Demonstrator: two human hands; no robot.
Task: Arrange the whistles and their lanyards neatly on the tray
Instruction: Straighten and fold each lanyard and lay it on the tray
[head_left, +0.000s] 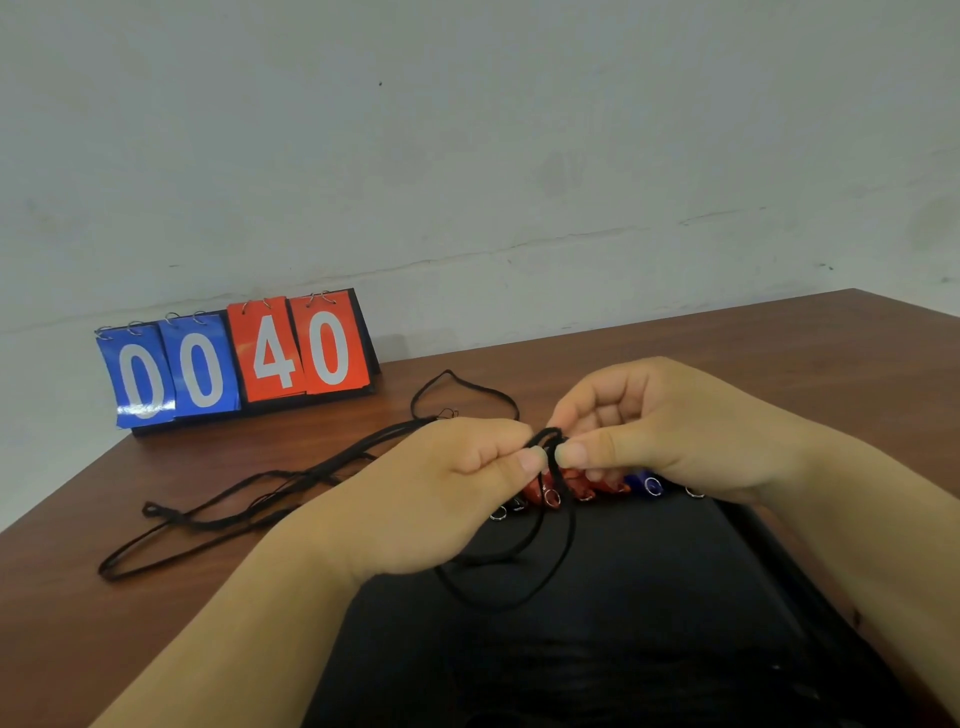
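both hands pinching one lanyard above the tray's far edge

we see the left hand (457, 483) and right hand (670, 431) meeting thumb to thumb near centre frame, each closed tight w/ thumb & forefinger nipped on the same black lanyard (551, 441). the cord bunches into a small hump right between the two pinches, so the held bit sits at 3 o'clock from the left hand and 9 o'clock from the right. other fingers of both hands are curled in; we can't tell if they press on anything.

from the pinch the lanyard drops toward 6 o'clock and makes a loose loop on the black tray (649, 623), which fills the lower right of the view. just under the hands, along the tray's far edge, we see a row of whistles: red whistles (535, 491) directly at 6 o'clock from the grip, a blue whistle (641, 480) at about 4 o'clock, partly hidden under the right hand. small metal rings show on them; which one the held cord joins we can't tell.

more black lanyards (218, 514) trail off the tray at 8–9 o'clock across the brown table (78, 623), tangled together, w/ one loop at 11 o'clock behind the left hand.

at 10 o'clock, against the wall, stands a flip scoreboard (239, 358) reading 00 in blue, 40 in red.
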